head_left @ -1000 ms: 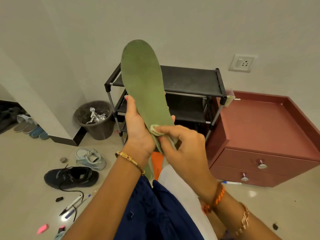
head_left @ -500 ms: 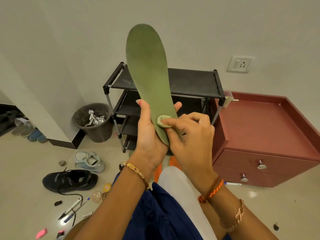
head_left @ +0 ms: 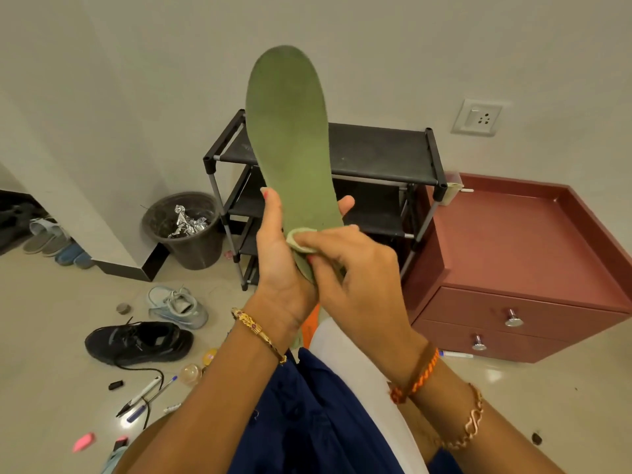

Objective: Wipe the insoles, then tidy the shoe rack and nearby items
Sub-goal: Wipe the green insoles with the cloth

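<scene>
1. Gripping the green insole (head_left: 290,148) near its heel end, the left hand (head_left: 277,258) holds it upright in mid-air, toe end pointing up, in front of the black shoe rack (head_left: 383,155); the fingers wrap along the left edge and the thumb tip shows past the right edge.
2. The right hand (head_left: 352,285) comes in from the right with its fingers curled, pinching a small pale wipe (head_left: 299,239) and pressing it against the lower part of the insole, just beside the left hand.
3. Both forearms rise from the near edge; the left wrist carries a gold bangle (head_left: 258,331), the right an orange thread band (head_left: 419,378) and a chain bracelet (head_left: 470,422).
4. No brand mark or writing can be read on the insole, and any marks on the shoes are too small to read.
5. On the floor to the left lie a black sneaker (head_left: 136,343) and, farther off, a pale blue sneaker (head_left: 178,306), with pens (head_left: 147,395) nearer.
6. A dark bin (head_left: 195,248) holding crumpled foil stands left of the rack; a red drawer cabinet (head_left: 513,268) stands right of it.
</scene>
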